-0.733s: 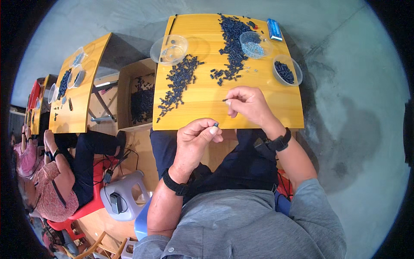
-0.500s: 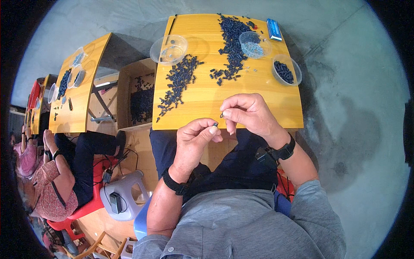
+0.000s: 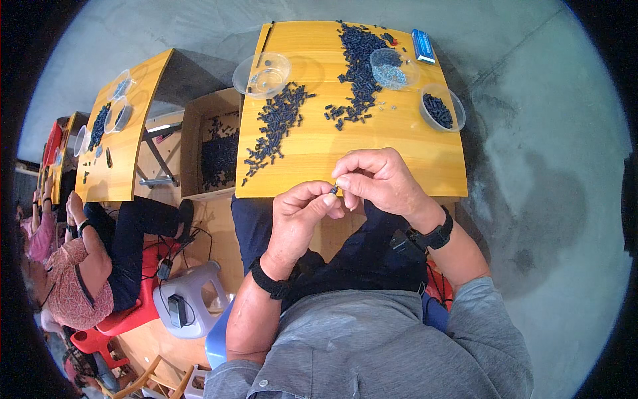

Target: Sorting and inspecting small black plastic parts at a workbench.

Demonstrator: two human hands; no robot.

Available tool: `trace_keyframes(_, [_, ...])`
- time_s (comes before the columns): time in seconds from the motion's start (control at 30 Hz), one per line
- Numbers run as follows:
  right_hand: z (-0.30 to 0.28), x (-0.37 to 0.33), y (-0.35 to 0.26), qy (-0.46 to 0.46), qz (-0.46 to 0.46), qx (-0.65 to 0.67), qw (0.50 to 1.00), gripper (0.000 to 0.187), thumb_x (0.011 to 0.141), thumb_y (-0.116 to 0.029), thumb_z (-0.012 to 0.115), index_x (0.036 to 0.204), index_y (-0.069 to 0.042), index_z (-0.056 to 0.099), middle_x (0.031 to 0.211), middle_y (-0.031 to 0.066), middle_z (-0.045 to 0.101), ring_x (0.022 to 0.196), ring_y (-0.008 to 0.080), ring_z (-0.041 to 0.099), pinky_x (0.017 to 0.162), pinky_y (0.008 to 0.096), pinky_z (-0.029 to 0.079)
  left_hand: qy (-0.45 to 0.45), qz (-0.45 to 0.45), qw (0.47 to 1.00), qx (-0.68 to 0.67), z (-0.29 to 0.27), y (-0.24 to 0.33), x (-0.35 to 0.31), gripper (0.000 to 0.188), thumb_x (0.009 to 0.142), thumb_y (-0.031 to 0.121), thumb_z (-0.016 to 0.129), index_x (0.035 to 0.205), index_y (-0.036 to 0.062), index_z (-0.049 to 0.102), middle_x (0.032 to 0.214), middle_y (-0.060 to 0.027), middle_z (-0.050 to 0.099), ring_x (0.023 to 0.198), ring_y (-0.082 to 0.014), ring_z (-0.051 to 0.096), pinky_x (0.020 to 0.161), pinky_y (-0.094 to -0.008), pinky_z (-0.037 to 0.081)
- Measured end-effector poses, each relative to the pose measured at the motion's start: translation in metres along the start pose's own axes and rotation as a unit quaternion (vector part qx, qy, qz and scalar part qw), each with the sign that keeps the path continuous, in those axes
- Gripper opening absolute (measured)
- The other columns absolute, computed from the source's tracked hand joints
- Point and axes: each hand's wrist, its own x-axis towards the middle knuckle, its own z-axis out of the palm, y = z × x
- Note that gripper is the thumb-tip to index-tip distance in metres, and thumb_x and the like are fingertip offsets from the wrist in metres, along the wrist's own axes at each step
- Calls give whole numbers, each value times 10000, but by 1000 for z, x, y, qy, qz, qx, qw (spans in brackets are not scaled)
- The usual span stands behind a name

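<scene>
Just past the near table edge, my left hand [image 3: 302,206] pinches a small black cylindrical piece [image 3: 334,190] between thumb and forefinger. The thumb and forefinger of my right hand [image 3: 380,178] are closed at the upper end of that piece; whatever they grip is too small to name. Ahead on the yellow wooden table [image 3: 399,153] lies a loose heap of similar black pieces [image 3: 279,120], with a larger heap [image 3: 359,60] farther back.
A clear bowl [image 3: 287,72] stands at the table's left; another [image 3: 411,74] holds small silvery parts. At the right, a bowl [image 3: 458,113] contains black pieces. A blue box [image 3: 423,46] lies far right. Left of the table is a cardboard box [image 3: 193,146]; a co-worker [image 3: 80,279] sits beyond.
My right hand has moved slightly left and down, bringing its fingertips onto the black piece in my left hand. Before, the two hands' fingertips were apart. My left hand has barely moved.
</scene>
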Motion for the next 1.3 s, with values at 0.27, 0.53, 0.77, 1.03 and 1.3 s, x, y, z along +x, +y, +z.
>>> trace_keyframes(0.27, [2, -1, -4, -1, -7, -34, 999, 93, 885, -37, 545, 902, 13, 621, 730, 22, 614, 573, 60, 580, 500, 201, 474, -8, -2, 1000, 4, 0, 1, 0, 118, 896, 67, 552, 937, -19, 623, 798, -74, 653, 680, -139, 612, 662, -269, 504])
trace_keyframes(0.53, [-4, 3, -5, -24, -130, -201, 971, 60, 806, -1, 582, 852, 2, 621, 694, 78, 577, 620, 166, 590, 538, 285, 466, 7, -23, 1000, -7, 5, -1, 2, 118, 901, 45, 535, 935, -27, 621, 797, -76, 650, 677, -139, 611, 655, -259, 503])
trace_keyframes(0.77, [8, -2, 3, -4, -192, -259, 947, 66, 856, 20, 551, 870, 18, 615, 761, 57, 578, 610, 92, 563, 529, 217, 446, 19, -15, 1000, -5, 6, 1, 3, 121, 906, 52, 526, 915, -20, 624, 794, -73, 650, 665, -120, 609, 624, -233, 500])
trace_keyframes(1.03, [15, -8, 9, 72, -90, -88, 989, 42, 839, -2, 579, 845, 7, 620, 735, 65, 591, 636, 105, 568, 553, 247, 450, 15, -42, 999, -27, 9, 6, 4, 109, 899, 15, 538, 938, -37, 625, 813, -70, 655, 694, -110, 613, 645, -235, 518])
trace_keyframes(1.3, [7, -8, 8, 38, -119, -200, 972, 50, 847, 11, 574, 869, 26, 617, 749, 46, 570, 613, 72, 533, 512, 218, 418, -23, -66, 994, 81, 3, 13, 6, 127, 885, 19, 565, 981, -25, 635, 849, -73, 677, 748, -117, 643, 673, -229, 524])
